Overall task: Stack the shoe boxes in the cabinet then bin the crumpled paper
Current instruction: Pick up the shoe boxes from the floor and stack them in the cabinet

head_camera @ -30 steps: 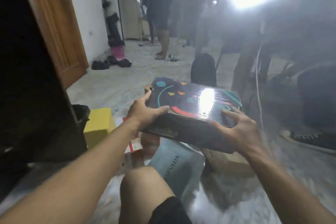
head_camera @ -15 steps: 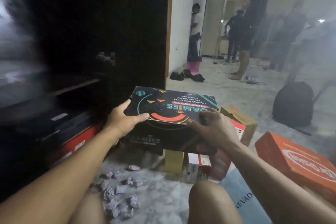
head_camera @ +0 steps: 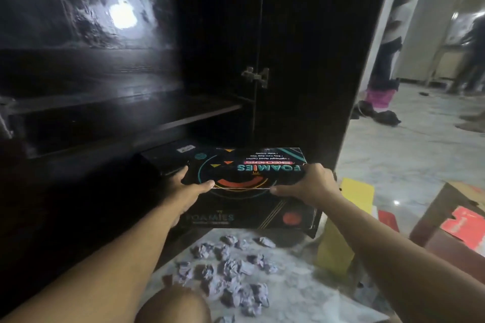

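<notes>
Head view looks down at both my hands carrying a black shoe box (head_camera: pixel 246 178) toward the dark cabinet (head_camera: pixel 131 118) ahead. My left hand (head_camera: pixel 187 187) grips the box's near left corner, thumb curled over the lid and fingers wrapped along the side. My right hand (head_camera: pixel 313 185) grips the near right corner the same way, fingers over the lid edge. The box sits level between them, its far end already at the mouth of the cabinet's lower space, under the shelf (head_camera: pixel 199 115) beyond my left hand. Something flat and dark lies just past the box's far left corner; I judge it another box already inside, but it is too dim to be sure.

So I am in the stacking step, with this box about to go in. Next I need to push it forward, keep it level, and set it squarely on whatever lies there before loosening my grip.

Crumpled paper (head_camera: pixel 231 278) lies scattered on the floor below my wrists, not yet binned. More boxes, a yellow one (head_camera: pixel 338 246) and a red one (head_camera: pixel 462 225), wait near my right forearm.
</notes>
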### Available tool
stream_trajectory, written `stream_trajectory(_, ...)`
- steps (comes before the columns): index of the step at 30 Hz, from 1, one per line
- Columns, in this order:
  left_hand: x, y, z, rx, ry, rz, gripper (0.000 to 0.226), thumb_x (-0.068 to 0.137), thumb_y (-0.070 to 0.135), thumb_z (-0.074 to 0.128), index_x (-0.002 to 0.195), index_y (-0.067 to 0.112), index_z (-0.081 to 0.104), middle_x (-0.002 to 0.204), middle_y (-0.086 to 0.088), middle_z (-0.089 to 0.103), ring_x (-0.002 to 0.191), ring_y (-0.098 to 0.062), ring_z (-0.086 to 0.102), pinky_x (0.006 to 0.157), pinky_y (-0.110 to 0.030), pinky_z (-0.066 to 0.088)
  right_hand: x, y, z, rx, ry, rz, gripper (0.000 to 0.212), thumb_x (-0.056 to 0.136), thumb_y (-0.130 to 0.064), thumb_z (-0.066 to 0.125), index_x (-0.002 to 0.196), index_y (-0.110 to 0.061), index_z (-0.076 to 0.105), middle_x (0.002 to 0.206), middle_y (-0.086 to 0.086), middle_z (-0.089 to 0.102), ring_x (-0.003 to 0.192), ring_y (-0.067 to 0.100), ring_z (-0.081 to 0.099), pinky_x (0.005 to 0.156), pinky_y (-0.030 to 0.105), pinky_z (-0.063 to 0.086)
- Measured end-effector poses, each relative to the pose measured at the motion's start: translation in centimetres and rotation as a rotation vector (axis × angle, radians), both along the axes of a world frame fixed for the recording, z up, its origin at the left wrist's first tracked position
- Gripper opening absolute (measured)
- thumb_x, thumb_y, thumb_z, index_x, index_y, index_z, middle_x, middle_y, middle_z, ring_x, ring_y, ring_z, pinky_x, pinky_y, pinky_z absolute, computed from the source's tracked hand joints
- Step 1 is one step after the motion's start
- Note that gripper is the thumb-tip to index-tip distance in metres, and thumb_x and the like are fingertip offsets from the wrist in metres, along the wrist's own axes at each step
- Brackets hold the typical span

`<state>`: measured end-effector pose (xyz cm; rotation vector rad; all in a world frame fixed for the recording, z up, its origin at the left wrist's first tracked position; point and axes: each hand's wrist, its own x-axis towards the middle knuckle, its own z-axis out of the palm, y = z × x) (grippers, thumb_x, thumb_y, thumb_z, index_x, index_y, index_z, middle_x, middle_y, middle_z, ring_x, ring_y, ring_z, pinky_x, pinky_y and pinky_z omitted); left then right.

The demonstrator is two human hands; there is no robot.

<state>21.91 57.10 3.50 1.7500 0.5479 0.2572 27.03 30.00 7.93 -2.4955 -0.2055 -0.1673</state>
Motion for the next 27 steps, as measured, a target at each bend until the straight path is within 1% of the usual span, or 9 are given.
stream_trajectory(4, 0.9, 1.9, -1.2, -0.004, 0.019, 0.105, 0.094, 0.068, 0.033, 0.086, 0.146, 0.03, 0.035, 0.147, -0.008, 0.042, 0.128, -0.026, 0.049, 0.104, -0.04, 0.043, 3.1, 2.8, -1.4, 0.028, 0.055, 0.1, 0.053, 0.056, -0.05, 0.09, 0.095, -0.024, 0.063, 0.07, -0.018, 0.054, 0.072, 0.008, 0.056, 0.065, 0.022, 0.045)
stream_trajectory(7, 2.0, 3.5, -1.3, 0.027, 0.031, 0.156, 0.091, 0.072, 0.034, 0.083, 0.148, 0.031, 0.032, 0.15, -0.007, 0.039, 0.131, -0.027, 0.045, 0.105, -0.041, 0.041, 6.0, 5.1, -2.4, 0.021, 0.048, 0.167, 0.059, 0.058, -0.052, 0.088, 0.105, -0.02, 0.069, 0.07, -0.018, 0.052, 0.073, 0.01, 0.056, 0.063, 0.021, 0.043)
stream_trajectory(11, 3.9, 5.9, -0.9, 0.073, 0.012, 0.223, 0.093, 0.071, 0.033, 0.083, 0.148, 0.031, 0.032, 0.15, -0.006, 0.038, 0.135, -0.026, 0.04, 0.108, -0.041, 0.038, 10.1, 8.3, -3.3, 0.032, 0.035, 0.221, 0.063, 0.058, -0.056, 0.086, 0.109, -0.023, 0.068, 0.081, -0.011, 0.058, 0.077, 0.011, 0.056, 0.065, 0.021, 0.043)
stream_trajectory(14, 5.3, 7.6, -0.7, 0.082, -0.005, 0.268, 0.096, 0.068, 0.029, 0.086, 0.147, 0.031, 0.033, 0.145, -0.007, 0.046, 0.131, -0.026, 0.046, 0.109, -0.04, 0.039, 13.4, 10.7, -3.8, 0.057, 0.034, 0.271, 0.068, 0.056, -0.057, 0.086, 0.113, -0.025, 0.067, 0.097, -0.007, 0.069, 0.083, 0.01, 0.058, 0.07, 0.02, 0.046)
stream_trajectory(17, 6.8, 9.1, -0.7, 0.098, -0.023, 0.297, 0.094, 0.068, 0.023, 0.086, 0.147, 0.03, 0.034, 0.145, -0.006, 0.046, 0.131, -0.025, 0.046, 0.106, -0.037, 0.04, 16.2, 12.9, -4.0, 0.076, 0.048, 0.301, 0.069, 0.057, -0.053, 0.087, 0.117, -0.025, 0.066, 0.106, -0.004, 0.07, 0.089, 0.01, 0.06, 0.075, 0.02, 0.048)
stream_trajectory(20, 8.8, 10.5, -1.6, 0.126, -0.029, 0.326, 0.091, 0.072, 0.014, 0.083, 0.148, 0.027, 0.034, 0.145, -0.008, 0.046, 0.129, -0.025, 0.047, 0.096, -0.032, 0.043, 19.0, 15.1, -4.4, 0.083, 0.051, 0.295, 0.07, 0.059, -0.052, 0.087, 0.119, -0.022, 0.065, 0.11, 0.0, 0.069, 0.099, 0.016, 0.063, 0.084, 0.027, 0.053)
stream_trajectory(23, 10.8, 11.6, -2.6, 0.138, -0.038, 0.365, 0.089, 0.075, 0.009, 0.08, 0.148, 0.026, 0.032, 0.142, -0.01, 0.049, 0.128, -0.027, 0.05, 0.1, -0.038, 0.046, 21.2, 16.9, -4.9, 0.11, 0.036, 0.268, 0.069, 0.061, -0.054, 0.085, 0.12, -0.022, 0.066, 0.11, 0.003, 0.069, 0.101, 0.019, 0.063, 0.079, 0.024, 0.051)
stream_trajectory(25, 11.9, 12.0, -3.0, 0.137, -0.063, 0.384, 0.088, 0.075, 0.009, 0.08, 0.148, 0.023, 0.033, 0.143, -0.01, 0.049, 0.128, -0.027, 0.049, 0.101, -0.034, 0.042, 22.4, 17.8, -5.5, 0.185, 0.014, 0.225, 0.069, 0.061, -0.054, 0.085, 0.121, -0.024, 0.066, 0.112, 0.005, 0.067, 0.104, 0.02, 0.063, 0.08, 0.024, 0.049)
stream_trajectory(27, 12.8, 12.1, -3.2, 0.143, -0.096, 0.399, 0.087, 0.074, 0.009, 0.081, 0.147, 0.021, 0.035, 0.144, -0.011, 0.048, 0.13, -0.026, 0.048, 0.098, -0.028, 0.039, 23.1, 18.8, -6.1, 0.211, -0.025, 0.135, 0.071, 0.063, -0.057, 0.082, 0.125, -0.029, 0.062, 0.119, 0.008, 0.062, 0.112, 0.026, 0.059, 0.088, 0.032, 0.05)
